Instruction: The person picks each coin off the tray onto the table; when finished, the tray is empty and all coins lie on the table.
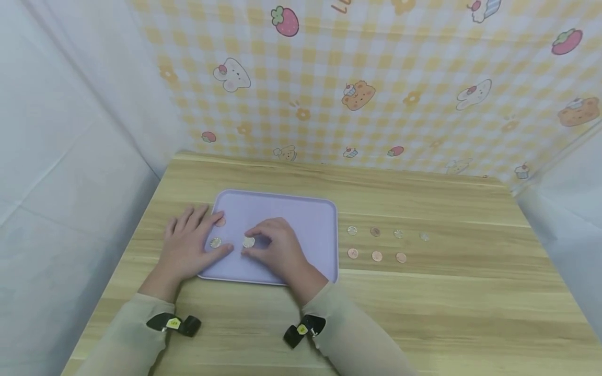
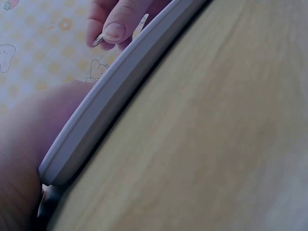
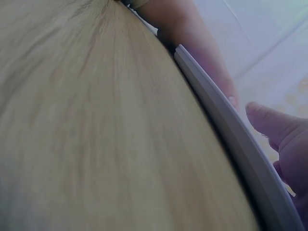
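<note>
A lilac tray (image 1: pixel 301 209) lies on the table, and my left hand (image 1: pixel 188 248) rests over its left edge with fingers spread. A copper coin (image 1: pixel 220 222) lies on the tray by the index fingertip of that hand. Between its index finger and thumb lies a silver-coloured coin (image 1: pixel 215 243). My right hand (image 1: pixel 279 250) is above the tray, pinching another silver-coloured coin (image 1: pixel 249 242) between thumb and fingers. In the left wrist view this coin (image 2: pixel 98 39) shows edge-on at the fingertips. A shiny edge also shows lower by that hand's fingers in the right wrist view.
Right of the tray, coins lie in two rows on the wooden table (image 1: pixel 447 303). The far row mixes silver-coloured coins (image 1: pixel 352 230) and a copper one (image 1: pixel 374 231); the near row has three copper coins (image 1: pixel 377 256). A checked cloth (image 1: pixel 320 125) hangs behind.
</note>
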A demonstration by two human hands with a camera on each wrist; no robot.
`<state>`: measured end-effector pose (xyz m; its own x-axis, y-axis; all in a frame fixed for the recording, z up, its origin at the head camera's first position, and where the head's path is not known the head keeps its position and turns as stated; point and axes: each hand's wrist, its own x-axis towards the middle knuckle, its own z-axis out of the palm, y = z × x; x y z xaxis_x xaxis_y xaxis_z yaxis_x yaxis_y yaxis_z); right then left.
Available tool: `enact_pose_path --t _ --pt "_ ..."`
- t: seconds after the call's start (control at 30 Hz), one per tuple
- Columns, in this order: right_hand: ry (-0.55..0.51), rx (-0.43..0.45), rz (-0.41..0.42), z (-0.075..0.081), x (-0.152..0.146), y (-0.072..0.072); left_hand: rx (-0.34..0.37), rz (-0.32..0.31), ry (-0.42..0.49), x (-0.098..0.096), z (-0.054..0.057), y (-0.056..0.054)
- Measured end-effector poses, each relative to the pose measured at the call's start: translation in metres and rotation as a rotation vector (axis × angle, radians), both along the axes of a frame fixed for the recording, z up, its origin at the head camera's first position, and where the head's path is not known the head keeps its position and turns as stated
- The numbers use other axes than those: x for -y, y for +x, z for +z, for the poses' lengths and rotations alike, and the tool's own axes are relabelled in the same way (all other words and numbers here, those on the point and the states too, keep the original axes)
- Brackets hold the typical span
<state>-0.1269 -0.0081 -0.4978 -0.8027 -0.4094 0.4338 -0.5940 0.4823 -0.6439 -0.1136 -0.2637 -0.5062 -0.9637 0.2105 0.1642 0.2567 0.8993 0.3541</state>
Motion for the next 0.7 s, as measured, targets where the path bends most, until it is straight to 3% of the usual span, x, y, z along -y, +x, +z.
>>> enact_pose_path --t 0.43,0.7 --pt "0.010 -0.027 -0.073 -0.001 -0.016 0.005 0.002 0.006 0.011 0.000 0.001 -0.001" --pt "0.071 -0.202 -0.115 -0.002 -0.030 0.011 0.013 0.006 0.014 -0.001 0.001 -0.001"
